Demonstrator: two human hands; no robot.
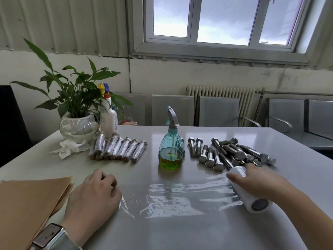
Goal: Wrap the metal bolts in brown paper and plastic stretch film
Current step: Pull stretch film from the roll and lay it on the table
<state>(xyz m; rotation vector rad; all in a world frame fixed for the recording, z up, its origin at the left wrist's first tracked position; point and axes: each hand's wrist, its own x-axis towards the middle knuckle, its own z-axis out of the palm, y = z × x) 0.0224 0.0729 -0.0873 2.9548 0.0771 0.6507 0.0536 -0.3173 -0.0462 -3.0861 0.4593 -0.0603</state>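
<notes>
left hand (95, 193): my grip pinches film (173, 197) edge on counter (180, 231) | right hand (255, 181): grip curled over roll (252, 197) | film stretched between | bolts (228, 153) beyond roll

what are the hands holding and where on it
Right hand grips the film roll around its middle; left hand pinches the film's free end.

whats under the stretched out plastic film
Only the bare grey table shows through the clear film; no bolt or paper lies under it. The left hand covers its left edge.
</notes>
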